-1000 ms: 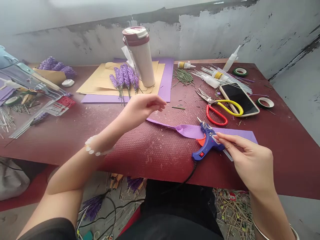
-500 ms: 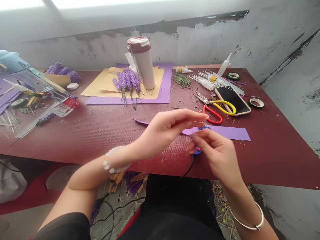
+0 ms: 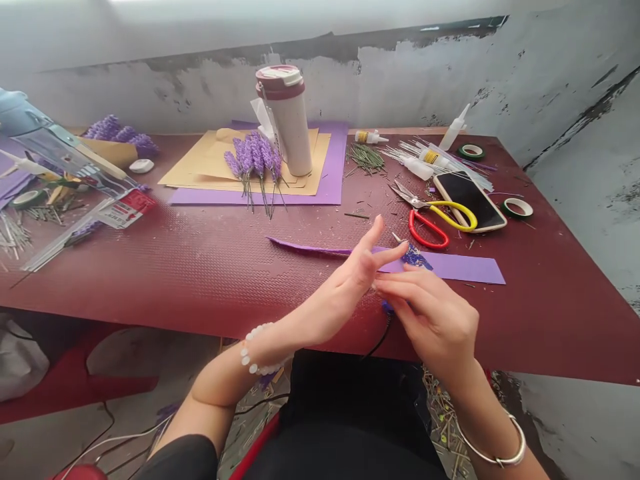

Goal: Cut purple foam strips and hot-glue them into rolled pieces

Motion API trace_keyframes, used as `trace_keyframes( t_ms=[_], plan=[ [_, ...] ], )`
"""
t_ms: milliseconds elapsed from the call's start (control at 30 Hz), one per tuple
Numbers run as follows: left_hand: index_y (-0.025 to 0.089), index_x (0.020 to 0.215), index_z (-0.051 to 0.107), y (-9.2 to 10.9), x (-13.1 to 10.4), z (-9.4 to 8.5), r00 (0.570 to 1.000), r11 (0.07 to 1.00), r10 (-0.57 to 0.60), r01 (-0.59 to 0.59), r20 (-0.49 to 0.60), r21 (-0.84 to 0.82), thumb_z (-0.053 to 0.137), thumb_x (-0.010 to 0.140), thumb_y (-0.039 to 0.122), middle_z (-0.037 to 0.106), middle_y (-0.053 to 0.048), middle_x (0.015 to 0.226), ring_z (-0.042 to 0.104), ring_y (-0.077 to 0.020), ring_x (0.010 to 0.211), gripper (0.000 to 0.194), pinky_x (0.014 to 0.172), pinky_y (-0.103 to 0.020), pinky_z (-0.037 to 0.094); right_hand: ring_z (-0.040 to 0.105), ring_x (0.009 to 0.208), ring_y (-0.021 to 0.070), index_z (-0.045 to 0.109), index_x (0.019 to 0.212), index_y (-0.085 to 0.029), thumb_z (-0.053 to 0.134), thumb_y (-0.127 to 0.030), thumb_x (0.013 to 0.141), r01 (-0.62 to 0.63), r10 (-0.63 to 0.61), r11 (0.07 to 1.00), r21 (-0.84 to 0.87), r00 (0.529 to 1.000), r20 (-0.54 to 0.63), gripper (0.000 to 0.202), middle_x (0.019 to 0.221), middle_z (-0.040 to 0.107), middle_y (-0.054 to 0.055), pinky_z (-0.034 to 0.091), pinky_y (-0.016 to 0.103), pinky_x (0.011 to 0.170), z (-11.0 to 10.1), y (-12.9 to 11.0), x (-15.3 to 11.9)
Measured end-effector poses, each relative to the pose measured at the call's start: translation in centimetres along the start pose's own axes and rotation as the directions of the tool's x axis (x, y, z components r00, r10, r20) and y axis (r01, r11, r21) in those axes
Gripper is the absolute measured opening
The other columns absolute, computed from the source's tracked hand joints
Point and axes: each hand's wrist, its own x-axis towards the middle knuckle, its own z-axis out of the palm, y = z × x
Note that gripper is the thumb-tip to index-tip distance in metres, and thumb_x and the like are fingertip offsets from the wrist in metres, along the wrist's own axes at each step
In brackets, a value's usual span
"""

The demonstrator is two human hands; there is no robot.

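Note:
My left hand (image 3: 350, 283) is open, thumb raised and fingers stretched toward my right hand. Against its palm, my right hand (image 3: 433, 310) has its fingers pressed together; whatever they hold, if anything, is hidden. Just beyond the hands lies a blue tool (image 3: 415, 257) with a pale tip, its dark cord running to the table's front edge. Purple paper strips (image 3: 470, 268) lie under and beside it. Behind them are scissors (image 3: 431, 220) with one red and one yellow handle.
Purple flower stems (image 3: 255, 160) rest on tan paper (image 3: 193, 167) beside a tall cup (image 3: 293, 127). A phone (image 3: 473, 203), glue bottles (image 3: 453, 130) and green tape rolls (image 3: 517, 208) are at the right. A clear container (image 3: 65, 150) stands at the left.
My left hand has turned and its thumb has lifted, with its wrist shifted right. My right hand has moved slightly down, and more of the blue tool shows.

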Motion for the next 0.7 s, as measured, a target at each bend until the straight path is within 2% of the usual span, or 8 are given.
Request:
trace_keyframes(
  t_ms=[67, 133, 200, 333, 400, 533, 600, 700],
  plan=[
    [0.038, 0.165, 0.006, 0.1, -0.1, -0.2, 0.998, 0.999, -0.021, 0.023, 0.057, -0.04, 0.045, 0.088, 0.082, 0.037, -0.015, 0.165, 0.058, -0.0291, 0.138, 0.097, 0.111, -0.045, 0.049, 0.077, 0.074, 0.0205, 0.077, 0.085, -0.028, 0.067, -0.014, 0.091, -0.195, 0.201, 0.971, 0.141, 0.979, -0.027, 0.018, 0.081, 0.082, 0.0, 0.063, 0.036, 0.073, 0.0, 0.1, 0.1],
    [0.039, 0.164, 0.007, 0.3, -0.1, -0.5, 0.991, 0.995, -0.052, 0.061, 0.123, -0.074, 0.052, 0.085, 0.082, 0.034, -0.016, 0.166, 0.065, -0.0307, 0.129, 0.101, 0.101, -0.041, 0.057, 0.073, 0.067, 0.0185, 0.074, 0.08, -0.027, 0.075, -0.02, 0.087, -0.362, 0.411, 0.87, 0.333, 0.908, -0.086, 0.01, 0.073, 0.078, -0.001, 0.061, 0.031, 0.064, -0.1, 0.4, 0.3],
    [0.036, 0.164, 0.014, 0.6, 0.0, -0.7, 0.991, 0.995, -0.054, 0.063, 0.121, -0.076, 0.057, 0.085, 0.078, 0.04, -0.017, 0.163, 0.072, -0.0293, 0.117, 0.099, 0.087, -0.035, 0.061, 0.07, 0.064, 0.0162, 0.072, 0.077, -0.025, 0.08, -0.027, 0.083, -0.397, 0.53, 0.767, 0.505, 0.835, -0.149, 0.01, 0.07, 0.075, -0.002, 0.059, 0.029, 0.064, -0.2, 0.9, 0.5],
    [0.02, 0.157, 0.033, 1.1, 0.3, -1.0, 0.987, 0.998, 0.043, -0.034, -0.157, 0.057, 0.041, 0.1, 0.064, 0.065, -0.019, 0.142, 0.077, -0.0207, 0.097, 0.073, 0.065, -0.023, 0.057, 0.065, 0.066, 0.0138, 0.071, 0.078, -0.025, 0.082, -0.029, 0.081, -0.365, 0.581, 0.736, 0.57, 0.773, -0.254, 0.012, 0.069, 0.067, -0.003, 0.056, 0.027, 0.067, -0.8, 1.8, 0.8],
    [0.018, 0.156, 0.032, 1.4, 0.4, -1.0, 0.967, 0.987, 0.08, -0.043, -0.241, 0.154, 0.032, 0.103, 0.056, 0.063, -0.019, 0.144, 0.076, -0.0204, 0.101, 0.065, 0.054, -0.019, 0.052, 0.066, 0.073, 0.0154, 0.069, 0.08, -0.026, 0.077, -0.027, 0.085, -0.344, 0.558, 0.757, 0.555, 0.782, -0.277, 0.009, 0.074, 0.067, -0.002, 0.057, 0.03, 0.074, -1.3, 2.0, 0.8],
    [0.022, 0.16, 0.024, 2.4, 0.5, -1.0, 0.977, 0.975, 0.067, -0.021, -0.202, 0.221, 0.01, 0.105, 0.049, 0.04, -0.014, 0.164, 0.064, -0.0245, 0.13, 0.063, 0.046, -0.017, 0.049, 0.071, 0.097, 0.0226, 0.056, 0.082, -0.028, 0.058, -0.028, 0.096, -0.306, 0.464, 0.742, 0.596, 0.877, -0.128, 0.014, 0.091, 0.068, 0.002, 0.058, 0.043, 0.092, -2.5, 2.5, 0.9],
    [0.024, 0.161, 0.022, 2.7, 0.5, -1.0, 0.98, 0.976, 0.06, -0.018, -0.188, 0.218, -0.002, 0.105, 0.047, 0.031, -0.01, 0.169, 0.052, -0.0248, 0.143, 0.065, 0.047, -0.015, 0.05, 0.07, 0.083, 0.022, 0.048, 0.08, -0.028, 0.049, -0.03, 0.099, -0.325, 0.416, 0.722, 0.611, 0.909, -0.007, 0.02, 0.078, 0.059, 0.0, 0.06, 0.044, 0.088, -2.8, 2.6, 1.1],
    [0.025, 0.162, 0.022, 2.8, 0.7, -0.8, 0.982, 0.985, 0.055, -0.024, -0.181, 0.171, -0.012, 0.104, 0.042, 0.027, -0.007, 0.171, 0.045, -0.0233, 0.149, 0.069, 0.047, -0.015, 0.05, 0.052, 0.055, 0.0155, 0.047, 0.081, -0.028, 0.052, -0.031, 0.098, -0.386, 0.421, 0.68, 0.624, 0.902, 0.098, 0.018, 0.064, 0.041, -0.006, 0.059, 0.035, 0.069, -2.4, 2.4, 1.3]
  ],
)
